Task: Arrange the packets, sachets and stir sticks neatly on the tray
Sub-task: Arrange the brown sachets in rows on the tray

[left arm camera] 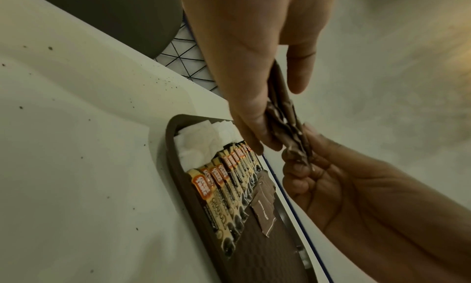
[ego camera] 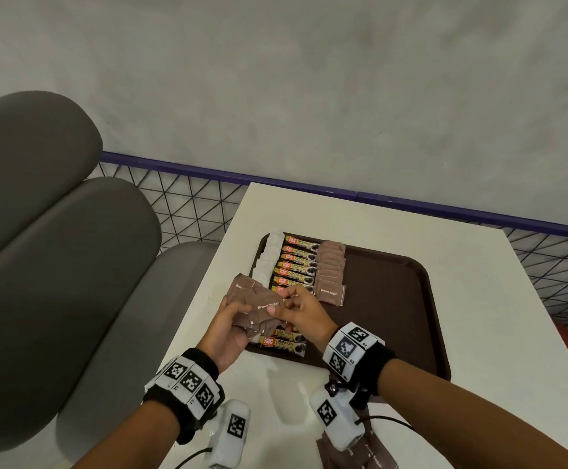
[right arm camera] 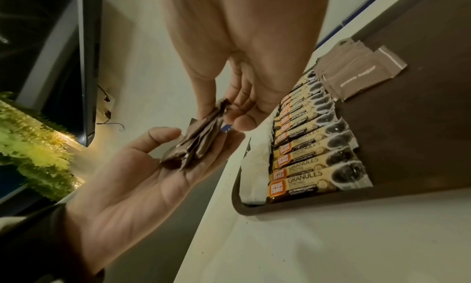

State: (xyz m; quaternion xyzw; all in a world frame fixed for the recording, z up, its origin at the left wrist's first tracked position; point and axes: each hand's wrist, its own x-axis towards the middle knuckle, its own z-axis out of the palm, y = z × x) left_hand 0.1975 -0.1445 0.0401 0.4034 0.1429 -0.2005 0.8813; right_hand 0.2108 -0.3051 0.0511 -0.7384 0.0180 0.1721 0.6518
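A brown tray on the white table holds three neat columns at its left end: white sachets, coffee granule sticks and brown sugar sachets. Above the tray's near left corner my left hand holds a fanned bundle of brown sugar sachets between thumb and fingers. My right hand pinches the edge of the bundle's top sachet. The left wrist view shows the bundle edge-on, with the right hand pinching it. The right wrist view has the bundle lying across my left fingers.
One more coffee stick lies on the tray's near edge, below my hands. Loose brown sachets lie on the table by my right wrist. A grey cushioned seat stands left, and a wire-mesh railing runs behind.
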